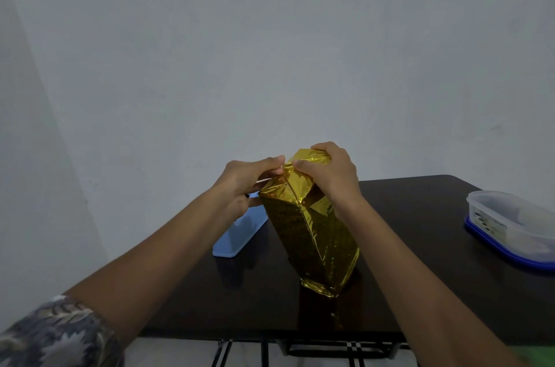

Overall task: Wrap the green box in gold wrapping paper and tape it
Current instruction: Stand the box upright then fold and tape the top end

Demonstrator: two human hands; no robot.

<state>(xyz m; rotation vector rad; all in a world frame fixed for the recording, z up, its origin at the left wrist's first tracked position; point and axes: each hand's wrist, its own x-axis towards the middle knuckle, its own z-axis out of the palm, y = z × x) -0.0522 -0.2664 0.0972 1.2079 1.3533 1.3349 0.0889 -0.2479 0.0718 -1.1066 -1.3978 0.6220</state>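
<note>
A tall box wrapped in shiny gold paper stands on end on the dark table, leaning slightly; none of the green box shows. My right hand grips the folded paper at the top end, fingers curled over it. My left hand pinches the paper's top left edge with thumb and forefinger, right beside my right thumb. No tape is plainly visible.
A light blue flat lid or case lies on the table behind my left hand. A clear plastic container with a blue lid under it sits at the right edge. A white wall rises behind the table.
</note>
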